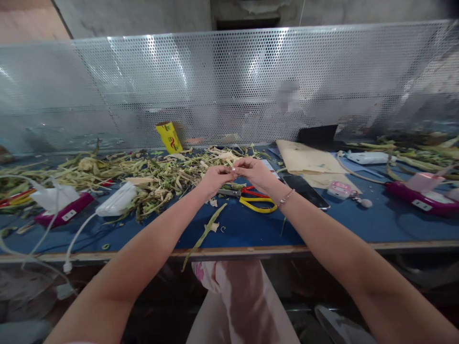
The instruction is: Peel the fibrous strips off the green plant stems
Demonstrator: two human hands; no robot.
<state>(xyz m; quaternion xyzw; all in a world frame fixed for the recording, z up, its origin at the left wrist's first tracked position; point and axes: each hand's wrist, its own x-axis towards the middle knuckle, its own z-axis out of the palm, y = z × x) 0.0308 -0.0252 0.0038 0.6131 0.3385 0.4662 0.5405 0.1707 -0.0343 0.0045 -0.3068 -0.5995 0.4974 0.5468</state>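
My left hand (215,177) and my right hand (253,172) meet above the blue worktable (251,229), fingertips pinched together on something small and pale that I cannot make out. Just beneath them lie scissors with yellow and red handles (256,199). A long green leaf strip (205,233) lies on the table below my left hand and hangs over the front edge. A heap of green and pale plant trimmings (143,174) spreads to the left of my hands.
A perforated metal screen (229,86) walls off the back. A yellow box (169,137) leans against it. A dark phone (305,190), brown paper (308,160), white chargers with cables (116,200), and magenta devices (419,193) lie on the table.
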